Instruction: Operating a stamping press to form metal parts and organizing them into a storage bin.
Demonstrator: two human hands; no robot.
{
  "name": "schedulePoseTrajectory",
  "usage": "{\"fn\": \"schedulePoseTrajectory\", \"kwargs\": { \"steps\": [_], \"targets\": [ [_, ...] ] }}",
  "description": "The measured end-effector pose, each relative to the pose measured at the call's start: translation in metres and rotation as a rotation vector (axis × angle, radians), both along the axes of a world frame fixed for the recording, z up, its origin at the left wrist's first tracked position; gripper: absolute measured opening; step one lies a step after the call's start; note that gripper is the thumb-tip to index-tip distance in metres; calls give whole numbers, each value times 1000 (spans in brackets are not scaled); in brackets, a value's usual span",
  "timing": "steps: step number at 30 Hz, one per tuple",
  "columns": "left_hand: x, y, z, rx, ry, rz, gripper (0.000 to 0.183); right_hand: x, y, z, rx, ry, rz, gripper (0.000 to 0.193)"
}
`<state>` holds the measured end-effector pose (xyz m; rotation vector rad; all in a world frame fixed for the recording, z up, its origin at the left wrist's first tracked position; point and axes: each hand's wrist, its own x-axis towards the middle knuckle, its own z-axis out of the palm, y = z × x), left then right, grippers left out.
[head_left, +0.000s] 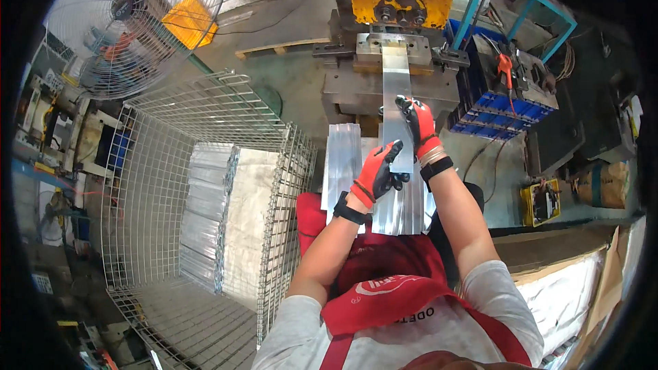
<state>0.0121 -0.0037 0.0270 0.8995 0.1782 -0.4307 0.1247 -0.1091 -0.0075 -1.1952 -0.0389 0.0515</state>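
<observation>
A long flat metal strip point(395, 85) reaches from the press die point(419, 46) back toward my body. Its far end rests on the die under the yellow-faced press head point(401, 5). Both hands wear red and black gloves. My right hand point(421, 125) is closed on the strip's right edge, about midway along it. My left hand point(378, 173) is lower, closed around the strip's near end from the left. Beneath lie two stacks of similar metal strips, a left stack point(343, 157) and a right stack point(399, 214), close to my red apron point(394, 260).
A wire mesh cage point(274, 212) on the left holds stacked metal strips point(204, 199) and pale sheeting point(250, 223). Behind it stands a large fan point(130, 0). Blue crates point(480, 120) with tools stand right of the press. A yellow bin point(541, 202) sits farther right.
</observation>
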Motion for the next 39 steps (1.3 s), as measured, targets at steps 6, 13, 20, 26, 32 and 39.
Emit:
{"fn": "schedulePoseTrajectory", "kwargs": {
  "steps": [6, 13, 20, 26, 32, 39],
  "targets": [
    [1, 1, -3, 13, -20, -24, 28, 3, -1, -5, 25, 35, 14, 13],
    [1, 2, -6, 6, -35, -38, 27, 6, 0, -11, 34, 32, -27, 13],
    [1, 2, -2, -14, -25, -54, 27, 3, -2, -8, -91, -155, -25, 14],
    [0, 3, -3, -9, -29, -62, 28, 1, 1, -1, 17, 29, -21, 15],
    [0, 4, -5, -12, -15, -60, 28, 3, -6, -7, -301, 67, -10, 19],
    [0, 4, -2, 23, -37, -52, 27, 4, -7, -10, -116, 1, 40, 16]
  ]
}}
